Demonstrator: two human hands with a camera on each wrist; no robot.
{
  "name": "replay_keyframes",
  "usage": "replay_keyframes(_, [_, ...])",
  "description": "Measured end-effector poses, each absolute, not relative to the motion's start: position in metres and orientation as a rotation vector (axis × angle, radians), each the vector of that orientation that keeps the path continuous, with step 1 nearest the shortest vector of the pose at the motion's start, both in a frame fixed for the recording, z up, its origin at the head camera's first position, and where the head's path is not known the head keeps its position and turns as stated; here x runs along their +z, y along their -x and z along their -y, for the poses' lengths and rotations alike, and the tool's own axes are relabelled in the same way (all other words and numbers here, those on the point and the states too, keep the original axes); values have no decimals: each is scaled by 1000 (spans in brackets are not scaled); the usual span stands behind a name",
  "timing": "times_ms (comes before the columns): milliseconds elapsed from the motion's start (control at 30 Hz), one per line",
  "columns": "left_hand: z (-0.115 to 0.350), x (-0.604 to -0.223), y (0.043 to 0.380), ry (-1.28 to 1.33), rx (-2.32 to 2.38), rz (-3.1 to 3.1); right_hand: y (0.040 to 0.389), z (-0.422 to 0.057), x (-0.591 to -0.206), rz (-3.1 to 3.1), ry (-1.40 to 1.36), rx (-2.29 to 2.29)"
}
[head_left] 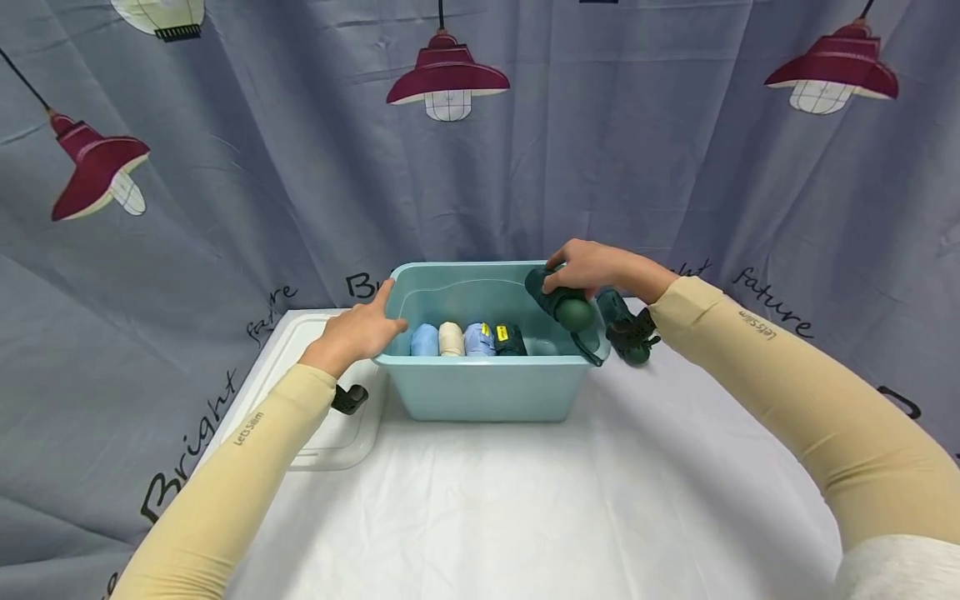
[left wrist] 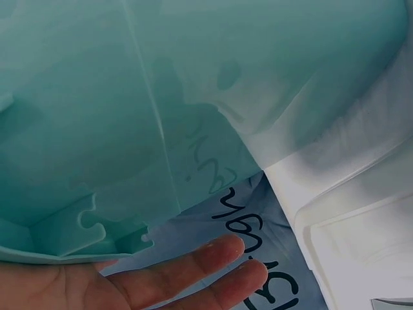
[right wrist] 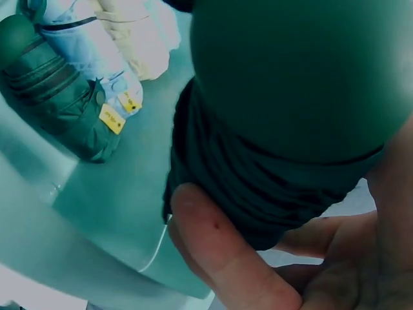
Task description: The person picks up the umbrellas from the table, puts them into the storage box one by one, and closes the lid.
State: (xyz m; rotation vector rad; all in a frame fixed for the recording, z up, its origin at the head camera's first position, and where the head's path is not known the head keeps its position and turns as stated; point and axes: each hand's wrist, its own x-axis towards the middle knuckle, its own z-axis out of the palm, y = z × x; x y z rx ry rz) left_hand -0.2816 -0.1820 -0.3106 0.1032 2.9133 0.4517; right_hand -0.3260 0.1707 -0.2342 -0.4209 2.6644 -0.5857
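Observation:
A light teal plastic bin (head_left: 491, 387) stands on the white table. Over its right end, my right hand (head_left: 592, 268) grips a folded dark green umbrella (head_left: 551, 296), whose round green handle (right wrist: 297, 77) and strap hang toward the front rim. Inside the bin several folded umbrellas lie side by side: a light blue one (head_left: 424, 341), a cream one (head_left: 451, 340), a blue one (head_left: 478, 340) and a dark green one (right wrist: 61, 97) with a yellow tag. At the bin's left rim rests my left hand (head_left: 360, 333), its fingers (left wrist: 213, 258) extended along the outside.
Just right of the bin, another dark green umbrella (head_left: 628, 329) lies on the table. A translucent white lid (head_left: 337, 442) lies to the left, partly behind my left arm. A grey curtain (head_left: 562, 167) printed with lamps and lettering hangs behind the white-covered table (head_left: 517, 508).

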Motion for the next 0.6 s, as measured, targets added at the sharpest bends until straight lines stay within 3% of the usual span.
replay_keyframes(600, [181,-311,280,-113,446,-2912,347,-148,-259,-2503,354,-501])
